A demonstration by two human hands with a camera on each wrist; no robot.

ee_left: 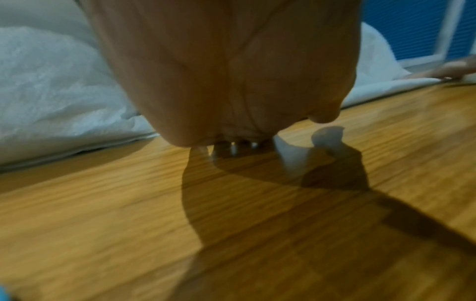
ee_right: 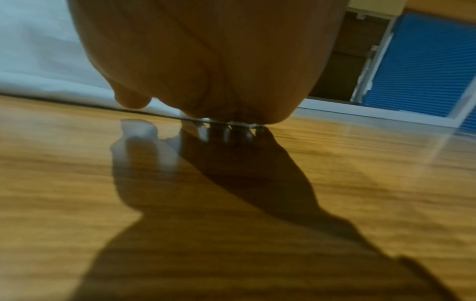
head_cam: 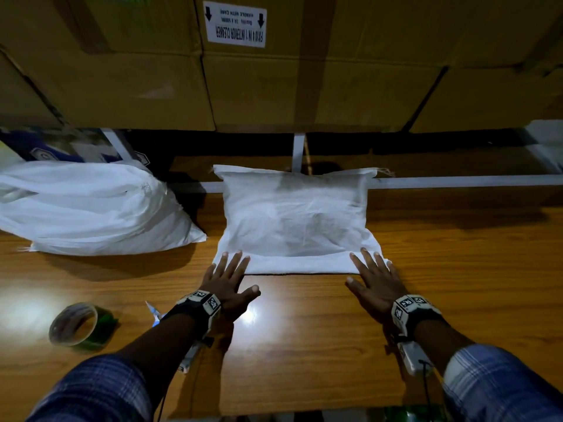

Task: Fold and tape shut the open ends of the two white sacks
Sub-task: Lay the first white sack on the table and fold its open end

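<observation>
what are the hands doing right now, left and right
Left hand: open, fingers flat on the near edge of the middle sack.
Right hand: open, fingers flat on the same edge, holding nothing.

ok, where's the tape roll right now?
Head view, near left: the tape roll lies on the wooden table, left of the left hand, below the crumpled sack.

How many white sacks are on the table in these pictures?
2. One sack lies in the middle, with both hands on its near edge. The other sack lies to its left. Further sacks outside the views cannot be excluded.
</observation>
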